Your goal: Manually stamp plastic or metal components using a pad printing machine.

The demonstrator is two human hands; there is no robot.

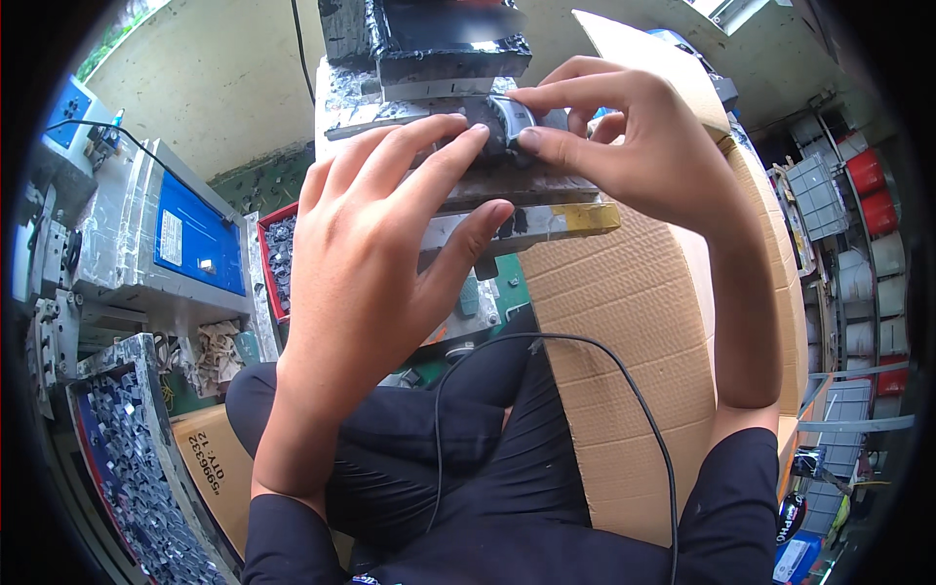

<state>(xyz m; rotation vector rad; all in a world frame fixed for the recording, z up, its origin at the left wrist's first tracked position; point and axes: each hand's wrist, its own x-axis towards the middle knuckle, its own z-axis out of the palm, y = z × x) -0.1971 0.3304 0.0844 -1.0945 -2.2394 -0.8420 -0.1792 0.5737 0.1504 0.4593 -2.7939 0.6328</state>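
Observation:
In front of me stands a machine with a grey metal bed (361, 115), smeared with black. My right hand (624, 136) pinches a small light-grey curved plastic piece (515, 115) between thumb and fingers. That piece sits at or against a dark holder (483, 122) on the bed; whether it is seated I cannot tell. My left hand (375, 214) is spread with its fingers apart, fingertips beside the holder's left side, holding nothing that shows. Above both hands hangs a black-stained block (448, 60). Below them runs a metal bar with a yellow end (585, 218).
A large open cardboard box (624, 322) stands close on my right. To the left are a red tray of small grey parts (280, 258), a machine cabinet with a blue panel (200, 234) and a bin of grey pieces (146, 487). A black cable (585, 341) loops across my lap.

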